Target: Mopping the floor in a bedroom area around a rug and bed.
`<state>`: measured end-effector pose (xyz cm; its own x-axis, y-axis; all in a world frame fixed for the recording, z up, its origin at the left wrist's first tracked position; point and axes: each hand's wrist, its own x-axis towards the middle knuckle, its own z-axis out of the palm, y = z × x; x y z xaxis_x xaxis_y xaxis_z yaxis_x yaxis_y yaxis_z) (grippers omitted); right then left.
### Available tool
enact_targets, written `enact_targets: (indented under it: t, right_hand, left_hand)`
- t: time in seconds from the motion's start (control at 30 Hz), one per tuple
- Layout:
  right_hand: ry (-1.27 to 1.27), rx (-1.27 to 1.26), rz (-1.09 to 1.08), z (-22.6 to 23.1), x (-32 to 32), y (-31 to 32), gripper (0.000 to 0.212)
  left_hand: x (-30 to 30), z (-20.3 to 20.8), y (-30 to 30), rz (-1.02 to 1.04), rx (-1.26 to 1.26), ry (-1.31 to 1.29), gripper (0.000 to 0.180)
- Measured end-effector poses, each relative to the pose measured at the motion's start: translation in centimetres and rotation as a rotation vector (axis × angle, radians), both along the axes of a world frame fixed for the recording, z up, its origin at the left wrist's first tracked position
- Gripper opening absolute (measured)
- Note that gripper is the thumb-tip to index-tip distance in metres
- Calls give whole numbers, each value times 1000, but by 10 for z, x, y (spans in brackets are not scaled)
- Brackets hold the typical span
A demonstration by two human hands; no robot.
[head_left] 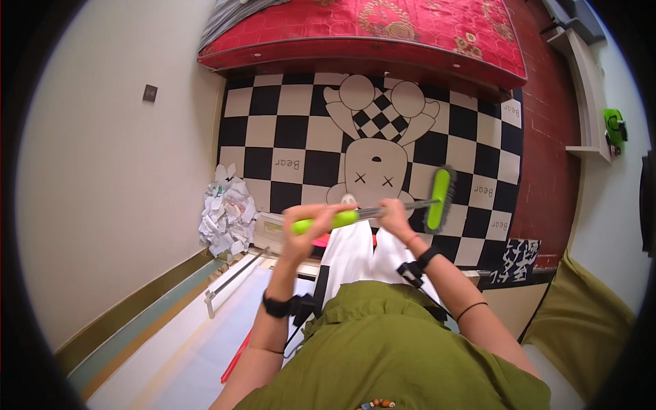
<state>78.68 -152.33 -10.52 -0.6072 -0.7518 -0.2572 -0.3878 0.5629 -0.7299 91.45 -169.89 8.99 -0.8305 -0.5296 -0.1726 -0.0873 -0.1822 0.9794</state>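
Note:
A broom with a bright green handle, a metal pole and a green head [439, 199] edged with dark grey bristles stretches across in front of me. My left hand [309, 222] is closed around the green grip at the handle's end. Further along, my right hand [394, 217] wraps round the metal pole, between the grip and the head. The head is to the right, over the black-and-white checkered mat [290, 130] printed with a cartoon bear. Dark straps with small devices are on both my wrists.
A heap of crumpled white paper [227, 215] lies by the left wall. Ahead stands a bed with a red patterned cover [437, 27]. A white door with a metal handle [236, 280] is at lower left. Olive fabric [581, 321] and a pale shelf [581, 96] line the right.

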Motion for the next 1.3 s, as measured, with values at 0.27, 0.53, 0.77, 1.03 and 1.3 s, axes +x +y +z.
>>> enact_targets:
  t: [0.27,0.53,0.77,1.03,1.3]
  right_hand:
    - [-175,-329,345,72,153,-207,6]
    - [-433,-618,704,97,231,-295,12]
    - [-422,-621,619,195,205,-253,23]
    - [-60,-334,30,158,72,-126,23]
    - [278,29,-291,47,-44,90,26]
  left_hand:
    - [136,131,-57,569,-453,34,32]
    - [126,162,-62,577,-825,-296,30]
    - [144,212,-68,228,-827,455,22]
    - [54,154,-52,50,-322,378,24]
    - [-70,12,52,-546,-39,229,8]
